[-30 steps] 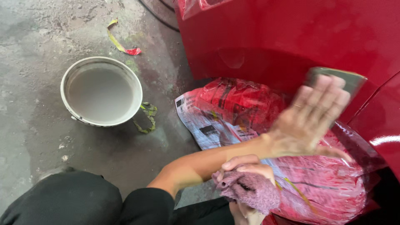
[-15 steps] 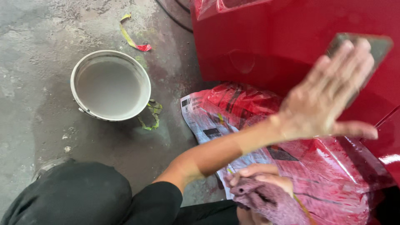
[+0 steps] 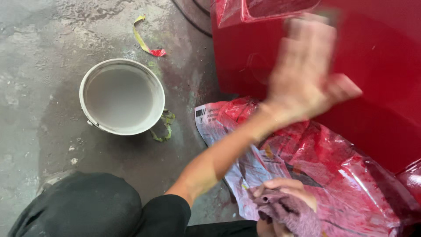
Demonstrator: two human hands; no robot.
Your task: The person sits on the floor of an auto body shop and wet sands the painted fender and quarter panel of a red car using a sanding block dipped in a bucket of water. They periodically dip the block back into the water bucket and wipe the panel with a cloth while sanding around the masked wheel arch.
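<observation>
My left hand (image 3: 307,74) is blurred with motion and lies flat against the red car panel (image 3: 381,74). Its fingers press a grey sanding sheet (image 3: 330,14), of which only a corner shows above the fingertips. My left forearm reaches up from the bottom middle. My right hand (image 3: 285,193) rests low near the bottom edge, shut on a purplish-grey rag (image 3: 294,215). Under both hands lies crumpled paper and plastic masking (image 3: 324,153) spattered with red.
A white bucket (image 3: 87,109) of cloudy grey water stands on the wet concrete floor at the left. A yellow and red tape scrap (image 3: 147,44) lies beyond it, and a green scrap (image 3: 164,127) beside it. My dark trouser knee (image 3: 83,206) fills the bottom left.
My left hand has slid the sanding sheet up and leftward along the red panel. My right hand has stayed low with the rag.
</observation>
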